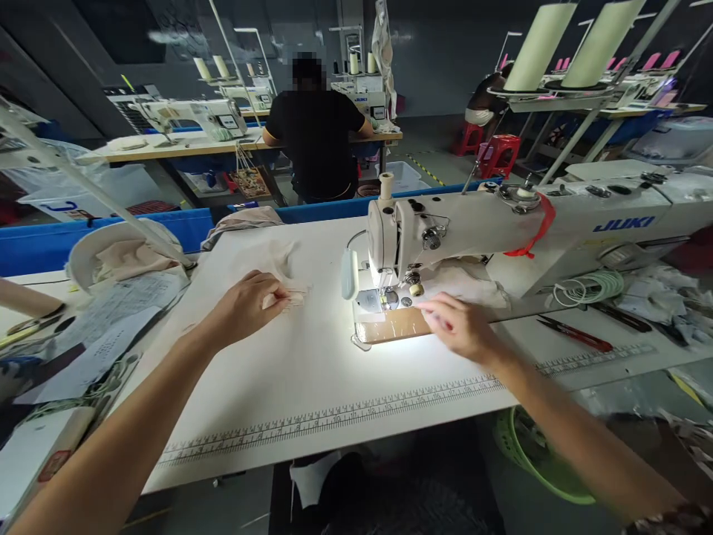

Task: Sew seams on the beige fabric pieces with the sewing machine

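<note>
My left hand (pixel 245 308) is over the white sewing table (pixel 267 371), left of the needle area, its fingers closed on a piece of thin cream fabric (pixel 283 260). My right hand (pixel 454 323) is just right of the needle area of the white sewing machine (pixel 462 230), fingers drawn together at the edge of pale fabric (pixel 468 286) lying under the machine arm. Whether it grips that fabric is hidden. The machine's lamp lights the needle plate (pixel 368 301) and the brown panel (pixel 390 327) in front of it.
Red-handled snips (pixel 576 333) and a coil of pale green cord (pixel 590 288) lie on the right. Papers (pixel 111 342) and a white bowl with fabric (pixel 83 256) are at left. A green basket (pixel 535 461) stands below. A person (pixel 315 141) sits ahead at another machine.
</note>
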The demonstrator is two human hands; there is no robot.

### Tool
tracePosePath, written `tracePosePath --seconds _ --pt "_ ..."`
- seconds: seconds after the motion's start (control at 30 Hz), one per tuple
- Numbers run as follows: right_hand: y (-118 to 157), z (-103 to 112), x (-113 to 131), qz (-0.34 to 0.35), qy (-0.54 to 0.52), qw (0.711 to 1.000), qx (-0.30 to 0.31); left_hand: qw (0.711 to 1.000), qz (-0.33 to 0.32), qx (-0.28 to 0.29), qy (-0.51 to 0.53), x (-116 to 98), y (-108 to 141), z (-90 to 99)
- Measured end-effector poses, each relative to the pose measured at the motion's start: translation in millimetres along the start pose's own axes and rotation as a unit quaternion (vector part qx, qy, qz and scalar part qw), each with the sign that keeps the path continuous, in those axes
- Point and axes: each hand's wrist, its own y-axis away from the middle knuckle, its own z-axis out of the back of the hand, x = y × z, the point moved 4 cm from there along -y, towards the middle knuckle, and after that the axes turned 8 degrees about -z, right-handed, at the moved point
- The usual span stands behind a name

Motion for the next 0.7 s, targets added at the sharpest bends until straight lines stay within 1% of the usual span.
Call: tracePosePath --seconds 0.07,0.1,0.2,0.27,0.4,0.47,0.53,0.6,0.7 --pt "-3.2 -15.7 27.3 0.031 0.007 0.997 0.068 0.998 0.006 0.027 0.059 -10.4 -4.6 -7.1" --pt "-5.5 -22.4 38.6 0.047 0.025 0.994 0.093 0.995 0.017 0.051 0.083 -15.4 -7.9 -12.1" --pt "-13.5 -37.1 59.3 0.071 0.099 0.984 0.131 0.977 0.037 0.14 0.159 -34.2 -21.4 -30.0" --pt "-17.0 -43.0 63.6 0.075 0.137 0.978 0.138 0.962 0.024 0.173 0.209 -49.4 -33.1 -42.7" --pt "-15.6 -48.5 62.0 0.091 0.158 0.974 0.131 0.938 0.005 0.185 0.294 -72.5 -54.5 -75.9" --pt "-13.3 -48.4 60.2 0.097 0.157 0.975 0.122 0.919 0.011 0.189 0.344 -78.4 -60.2 -93.5" --pt "-11.7 -47.6 59.3 0.098 0.156 0.976 0.117 0.911 0.029 0.187 0.367 -79.7 -62.0 -104.7" --pt "-11.2 -47.3 59.3 0.096 0.154 0.976 0.117 0.913 0.039 0.179 0.363 -78.4 -61.4 -107.1" --pt "-11.7 -47.4 60.0 0.091 0.155 0.977 0.118 0.917 0.024 0.172 0.36 -75.9 -58.5 -101.4"
